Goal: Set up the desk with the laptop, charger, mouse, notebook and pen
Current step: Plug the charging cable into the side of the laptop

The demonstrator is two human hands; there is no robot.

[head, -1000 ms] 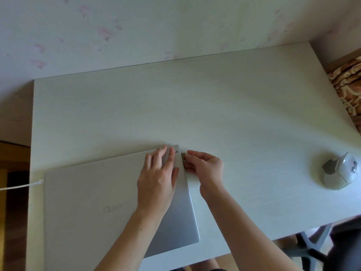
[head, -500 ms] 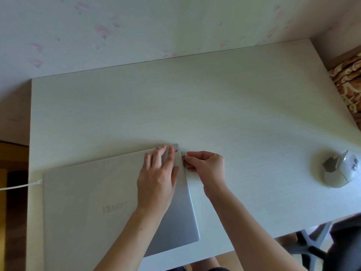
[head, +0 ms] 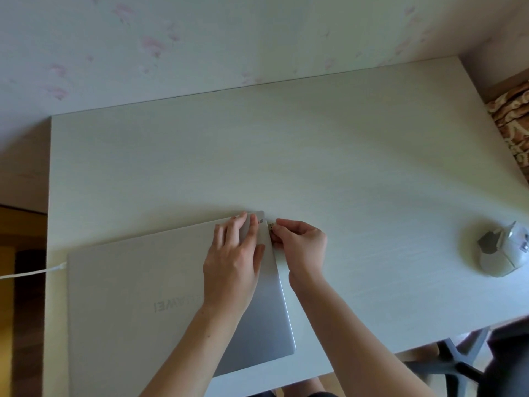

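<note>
A closed silver laptop (head: 137, 296) lies flat on the near left part of the white desk (head: 315, 156). A white charger cable (head: 31, 273) meets its left edge. My left hand (head: 233, 262) rests flat on the lid near the far right corner, fingers spread a little, holding nothing. My right hand (head: 300, 242) is beside the laptop's right edge, its fingertips pinched on a small USB plug (head: 270, 225) that touches that edge. A grey angular mouse (head: 503, 250) sits alone near the desk's right edge. I see no notebook or pen.
A patterned wall runs along the desk's far edge. A brown patterned cushion (head: 515, 121) lies beyond the right edge. The grey base of a chair (head: 455, 365) shows under the near right corner. Wooden floor lies to the left.
</note>
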